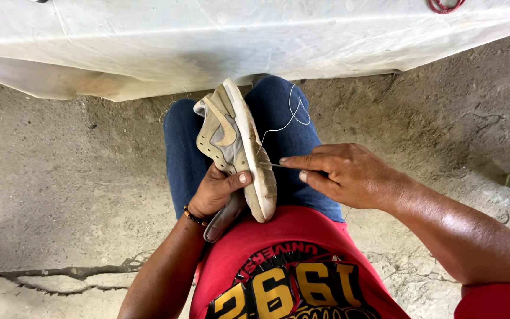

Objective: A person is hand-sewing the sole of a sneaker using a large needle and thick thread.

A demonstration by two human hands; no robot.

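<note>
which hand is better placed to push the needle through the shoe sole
Right. The right hand already pinches the needle at the sole's edge, while the left hand grips the shoe, steadying it.

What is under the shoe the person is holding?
Under the beige shoe lie the person's blue-trousered thighs, with concrete floor either side. The left hand grips it from below; the right hand works at its sole. The lap directly beneath is covered.
</note>
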